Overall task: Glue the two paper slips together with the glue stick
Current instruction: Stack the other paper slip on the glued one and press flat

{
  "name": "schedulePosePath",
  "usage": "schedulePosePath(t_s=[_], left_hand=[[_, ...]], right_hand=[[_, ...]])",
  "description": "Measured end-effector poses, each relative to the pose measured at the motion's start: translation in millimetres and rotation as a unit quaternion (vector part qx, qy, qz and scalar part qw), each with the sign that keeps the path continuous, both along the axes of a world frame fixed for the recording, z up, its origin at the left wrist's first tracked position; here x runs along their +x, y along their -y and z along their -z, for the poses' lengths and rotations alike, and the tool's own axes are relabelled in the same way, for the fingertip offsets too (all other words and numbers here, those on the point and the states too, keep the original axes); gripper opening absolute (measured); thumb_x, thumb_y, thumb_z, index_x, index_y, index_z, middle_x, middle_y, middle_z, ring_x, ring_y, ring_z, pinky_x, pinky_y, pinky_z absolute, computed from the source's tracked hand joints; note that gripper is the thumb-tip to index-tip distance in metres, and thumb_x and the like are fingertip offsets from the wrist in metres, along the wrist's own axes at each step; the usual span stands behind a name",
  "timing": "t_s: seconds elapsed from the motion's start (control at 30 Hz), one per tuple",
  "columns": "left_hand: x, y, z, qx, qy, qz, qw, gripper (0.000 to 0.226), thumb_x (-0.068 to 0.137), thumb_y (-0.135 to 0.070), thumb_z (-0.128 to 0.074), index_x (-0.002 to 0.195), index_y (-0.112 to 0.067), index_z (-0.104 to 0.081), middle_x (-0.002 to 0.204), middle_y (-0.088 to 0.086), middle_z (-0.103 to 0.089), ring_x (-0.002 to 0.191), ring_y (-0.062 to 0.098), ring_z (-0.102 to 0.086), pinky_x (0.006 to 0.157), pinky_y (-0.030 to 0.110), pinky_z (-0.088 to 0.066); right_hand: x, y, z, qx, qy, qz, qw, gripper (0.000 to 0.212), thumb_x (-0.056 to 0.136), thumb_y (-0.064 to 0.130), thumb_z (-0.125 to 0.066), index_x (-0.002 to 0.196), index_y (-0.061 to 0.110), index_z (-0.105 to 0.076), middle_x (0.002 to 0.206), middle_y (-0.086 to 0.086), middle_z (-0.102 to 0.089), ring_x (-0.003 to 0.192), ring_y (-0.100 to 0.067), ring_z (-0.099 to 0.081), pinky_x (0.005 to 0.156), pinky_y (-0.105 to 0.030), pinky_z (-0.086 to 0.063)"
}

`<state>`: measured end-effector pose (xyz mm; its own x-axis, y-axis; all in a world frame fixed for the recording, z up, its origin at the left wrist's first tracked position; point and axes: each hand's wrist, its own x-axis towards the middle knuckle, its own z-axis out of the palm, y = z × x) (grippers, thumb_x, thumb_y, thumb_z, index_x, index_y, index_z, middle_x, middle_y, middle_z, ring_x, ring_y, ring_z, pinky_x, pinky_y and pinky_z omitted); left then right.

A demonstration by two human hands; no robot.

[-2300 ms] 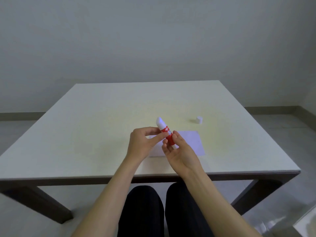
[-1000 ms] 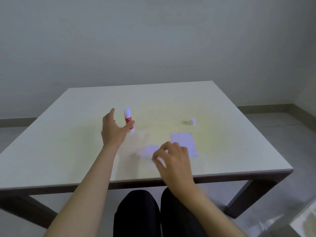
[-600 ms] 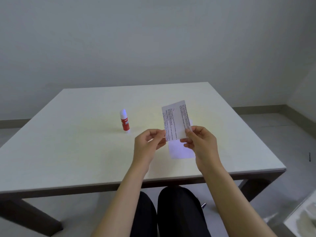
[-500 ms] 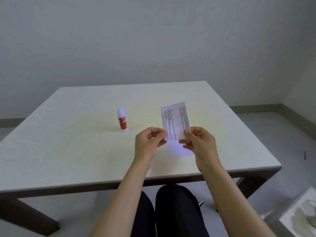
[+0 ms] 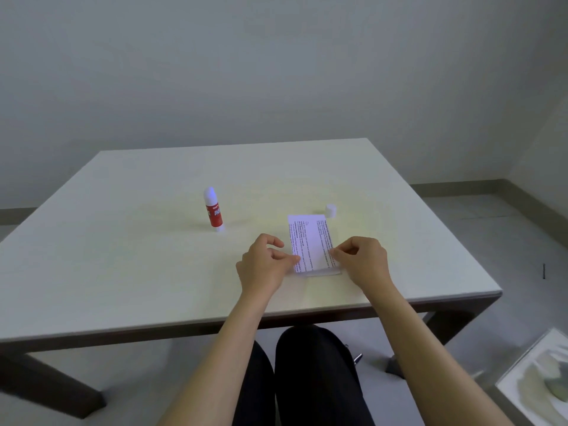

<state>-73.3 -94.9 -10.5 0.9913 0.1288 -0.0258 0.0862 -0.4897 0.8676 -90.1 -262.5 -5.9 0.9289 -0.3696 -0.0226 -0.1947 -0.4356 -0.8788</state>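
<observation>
A printed paper slip lies flat on the white table, laid over a second white slip whose near edge peeks out beneath it. My left hand pinches the printed slip's near left corner. My right hand pinches its near right corner. The red glue stick stands upright with its white glue tip exposed, to the left of the slips and apart from both hands.
The glue stick's small white cap sits just beyond the slips' far right corner. The table's near edge runs close behind my wrists. A framed picture lies on the floor at lower right.
My left hand set the glue stick upright on the table. Both hands then lifted the printed slip and have lowered it flat onto the other slip.
</observation>
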Motion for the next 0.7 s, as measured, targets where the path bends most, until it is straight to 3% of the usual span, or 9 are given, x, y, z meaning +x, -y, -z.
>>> schedulePosePath(t_s=[0.07,0.27,0.37,0.47,0.53,0.63,0.7], left_hand=[[1.5,0.5,2.6,0.012,0.001,-0.001,1.000,0.032,0.070,-0.034,-0.077,0.084,-0.025,-0.050,0.075,-0.008,-0.074,0.078,0.014,-0.059,0.084,0.036,-0.039],[4.1,0.7,5.7,0.024,-0.001,0.001,1.000,0.033,0.069,-0.034,-0.079,0.083,-0.024,-0.051,0.073,-0.007,-0.073,0.077,0.012,-0.058,0.085,0.035,-0.036],[4.0,1.0,5.9,0.032,0.004,0.006,0.999,0.033,0.069,-0.033,-0.079,0.084,-0.022,-0.052,0.071,-0.008,-0.073,0.078,0.011,-0.058,0.078,0.031,-0.030],[4.0,1.7,7.3,0.042,0.011,0.011,0.999,0.031,0.070,-0.031,-0.078,0.083,-0.021,-0.051,0.066,-0.011,-0.070,0.078,0.010,-0.057,0.074,0.030,-0.024],[4.1,2.7,8.2,0.053,0.020,0.011,0.998,0.031,0.071,-0.031,-0.078,0.082,-0.022,-0.050,0.067,-0.011,-0.071,0.079,0.010,-0.056,0.074,0.030,-0.024],[3.9,6.7,10.5,0.093,0.049,0.021,0.994,0.033,0.070,-0.027,-0.078,0.080,-0.022,-0.047,0.060,-0.016,-0.063,0.082,0.014,-0.061,0.075,0.032,-0.032],[6.2,7.2,11.6,0.124,0.075,0.038,0.989,0.035,0.069,-0.026,-0.079,0.083,-0.022,-0.048,0.069,-0.014,-0.057,0.086,0.018,-0.060,0.076,0.034,-0.037]], right_hand=[[-0.4,1.3,2.0,-0.024,0.008,-0.012,1.000,0.014,0.080,0.011,-0.069,0.067,0.009,-0.065,0.056,0.004,-0.058,0.051,-0.007,-0.048,0.041,-0.007,-0.036],[-0.4,1.2,6.9,-0.081,0.027,-0.028,0.996,0.014,0.080,0.007,-0.067,0.066,0.007,-0.063,0.055,0.007,-0.053,0.052,-0.005,-0.046,0.046,-0.009,-0.034],[-1.2,0.1,8.6,-0.100,0.042,-0.034,0.993,0.011,0.078,0.003,-0.065,0.067,0.002,-0.063,0.055,0.005,-0.053,0.053,-0.005,-0.046,0.049,-0.007,-0.038],[-1.8,-2.2,10.5,-0.128,0.050,-0.035,0.990,0.009,0.078,0.001,-0.062,0.069,0.000,-0.063,0.058,0.002,-0.054,0.057,-0.013,-0.047,0.050,-0.013,-0.035],[-1.5,-3.8,12.1,-0.138,0.055,-0.034,0.988,0.009,0.078,-0.001,-0.060,0.068,0.000,-0.061,0.060,0.000,-0.054,0.061,-0.017,-0.047,0.055,-0.025,-0.038],[-1.9,-6.4,16.6,-0.146,0.065,-0.024,0.987,0.013,0.076,-0.005,-0.055,0.068,0.005,-0.054,0.065,-0.004,-0.053,0.064,-0.020,-0.046,0.057,-0.030,-0.037],[-1.9,-7.8,19.3,-0.148,0.082,-0.018,0.985,0.015,0.076,-0.007,-0.055,0.073,0.007,-0.050,0.070,-0.004,-0.049,0.066,-0.021,-0.044,0.057,-0.031,-0.034]])
